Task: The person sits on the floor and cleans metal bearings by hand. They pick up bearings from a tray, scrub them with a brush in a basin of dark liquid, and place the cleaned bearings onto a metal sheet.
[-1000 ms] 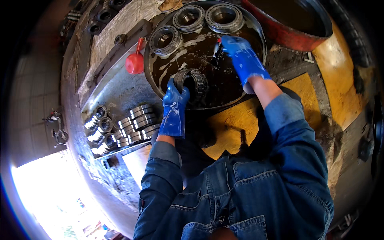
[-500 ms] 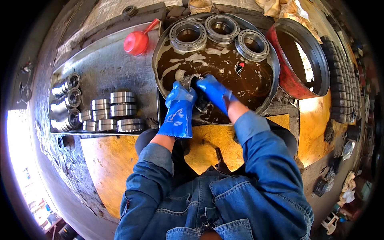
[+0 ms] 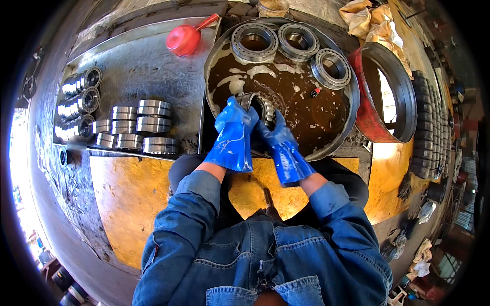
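Both my hands wear blue rubber gloves and grip a metal roller bearing (image 3: 264, 110) over the near part of a round tub (image 3: 352, 109) of brown liquid. My left hand (image 3: 236, 118) is closed round the bearing's left side. On its near right side, my right hand (image 3: 278, 133) has its fingers wrapped at the edge. The bearing is tilted, with its rollers showing; the gloves hide part of it. Three large bearings, among them a left one (image 3: 236, 43), sit along the tub's far side. A small red-and-black object (image 3: 316, 92) lies in the liquid near the right-hand one.
Left of the tub, a metal tray (image 3: 148, 69) bears stacked shiny bearings (image 3: 154, 124), more bearings on their sides (image 3: 81, 106) and a red dipper (image 3: 184, 40). A big red ring (image 3: 363, 102) stands to the right, beside rows of dark ribbed parts (image 3: 429, 127). Crumpled brown paper (image 3: 380, 28) lies beyond.
My right hand has drawn back toward me, from atop the bearing to its near right side. More of the bearing and its rollers now shows. The whole view has shifted slightly.
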Motion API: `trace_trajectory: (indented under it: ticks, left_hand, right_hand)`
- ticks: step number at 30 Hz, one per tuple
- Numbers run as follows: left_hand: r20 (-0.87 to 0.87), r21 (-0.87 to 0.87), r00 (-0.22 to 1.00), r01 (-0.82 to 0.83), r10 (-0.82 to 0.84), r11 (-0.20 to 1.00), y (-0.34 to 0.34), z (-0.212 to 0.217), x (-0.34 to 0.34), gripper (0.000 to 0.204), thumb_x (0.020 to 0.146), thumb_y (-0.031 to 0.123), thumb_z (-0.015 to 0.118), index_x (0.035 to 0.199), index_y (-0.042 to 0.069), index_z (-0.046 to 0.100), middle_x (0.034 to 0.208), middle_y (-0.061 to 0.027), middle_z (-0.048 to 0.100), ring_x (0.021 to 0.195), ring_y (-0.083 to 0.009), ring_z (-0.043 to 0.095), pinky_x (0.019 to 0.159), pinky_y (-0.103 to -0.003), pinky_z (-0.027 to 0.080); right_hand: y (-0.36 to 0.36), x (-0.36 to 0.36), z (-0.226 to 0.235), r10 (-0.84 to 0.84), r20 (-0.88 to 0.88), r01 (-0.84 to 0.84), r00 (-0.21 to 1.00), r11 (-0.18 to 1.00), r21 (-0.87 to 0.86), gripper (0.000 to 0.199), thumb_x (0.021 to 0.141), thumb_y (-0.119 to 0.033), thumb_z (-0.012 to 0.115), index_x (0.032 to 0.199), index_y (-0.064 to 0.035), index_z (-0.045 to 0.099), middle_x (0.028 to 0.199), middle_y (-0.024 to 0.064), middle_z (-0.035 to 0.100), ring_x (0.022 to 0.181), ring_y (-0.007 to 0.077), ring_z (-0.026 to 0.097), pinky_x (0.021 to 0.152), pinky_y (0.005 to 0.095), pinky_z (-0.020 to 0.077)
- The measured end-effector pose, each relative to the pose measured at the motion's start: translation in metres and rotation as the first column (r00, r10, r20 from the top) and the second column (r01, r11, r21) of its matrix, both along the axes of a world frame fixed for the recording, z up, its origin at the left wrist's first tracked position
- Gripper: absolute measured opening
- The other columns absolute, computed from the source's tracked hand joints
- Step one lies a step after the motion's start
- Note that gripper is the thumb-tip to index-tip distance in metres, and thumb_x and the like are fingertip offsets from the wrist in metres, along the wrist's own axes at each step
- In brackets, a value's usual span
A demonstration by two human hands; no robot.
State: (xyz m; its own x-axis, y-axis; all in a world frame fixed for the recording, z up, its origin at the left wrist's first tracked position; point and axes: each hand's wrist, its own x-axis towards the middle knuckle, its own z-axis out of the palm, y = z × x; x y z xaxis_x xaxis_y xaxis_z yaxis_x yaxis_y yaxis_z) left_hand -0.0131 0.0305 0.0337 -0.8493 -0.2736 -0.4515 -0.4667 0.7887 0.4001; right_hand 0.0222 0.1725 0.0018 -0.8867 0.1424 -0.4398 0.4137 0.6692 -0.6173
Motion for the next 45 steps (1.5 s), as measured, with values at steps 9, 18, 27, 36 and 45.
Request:
trace_trajectory:
  ticks: [9,18,27,36,45]
  left_hand:
    - [-0.059,0.078,0.998,0.039,-0.034,0.996,0.011,0.004,-0.004,0.065,0.089,0.046,0.069,0.133,0.001,0.053,0.118,-0.0270,0.072,0.110,-0.0406,0.071,0.095,-0.046,0.057]
    - [-0.041,0.068,0.999,-0.031,0.034,0.997,-0.010,-0.001,0.008,0.061,0.089,0.044,0.069,0.130,0.001,0.055,0.118,-0.0284,0.071,0.110,-0.0421,0.071,0.095,-0.047,0.057]
    - [-0.079,0.103,0.997,0.009,-0.001,0.995,0.002,0.000,-0.002,0.067,0.088,0.043,0.069,0.138,0.002,0.052,0.120,-0.0271,0.071,0.111,-0.0413,0.071,0.096,-0.047,0.057]
    - [0.002,0.073,1.000,-0.023,0.023,0.997,-0.002,0.005,0.002,0.073,0.087,0.043,0.069,0.145,0.003,0.049,0.124,-0.0257,0.070,0.114,-0.0403,0.070,0.100,-0.046,0.056]
    - [-0.027,0.085,1.000,-0.006,0.008,0.996,-0.009,-0.001,0.003,0.074,0.087,0.043,0.069,0.146,0.003,0.048,0.126,-0.0255,0.069,0.115,-0.0405,0.069,0.100,-0.046,0.055]
  right_hand:
    - [0.040,-0.112,-0.072,0.313,-0.060,-0.309,0.948,0.857,-0.413,0.041,0.098,-0.031,0.058,0.124,-0.0039,0.072,0.111,0.0147,0.077,0.101,0.0234,0.070,0.090,0.0360,0.0522]
    - [0.005,-0.010,-0.015,0.126,-0.027,-0.124,0.992,0.989,0.079,0.077,0.091,-0.045,0.071,0.147,0.0025,0.047,0.129,0.0199,0.067,0.120,0.0308,0.065,0.108,0.0415,0.0501]
    - [0.023,-0.091,-0.057,0.271,-0.092,-0.270,0.958,0.749,-0.605,0.050,0.096,-0.032,0.061,0.133,0.0007,0.063,0.124,0.0205,0.070,0.104,0.0287,0.066,0.095,0.0398,0.0528]
    - [0.006,-0.035,-0.035,0.104,-0.083,-0.095,0.991,0.990,0.108,0.063,0.094,-0.044,0.067,0.138,-0.0002,0.060,0.131,0.0244,0.067,0.120,0.0354,0.066,0.104,0.0422,0.0512]
    - [0.004,-0.063,-0.010,0.213,-0.101,-0.224,0.972,0.700,-0.679,0.048,0.095,-0.032,0.062,0.131,-0.0001,0.066,0.127,0.0215,0.070,0.120,0.0317,0.065,0.100,0.0376,0.0502]
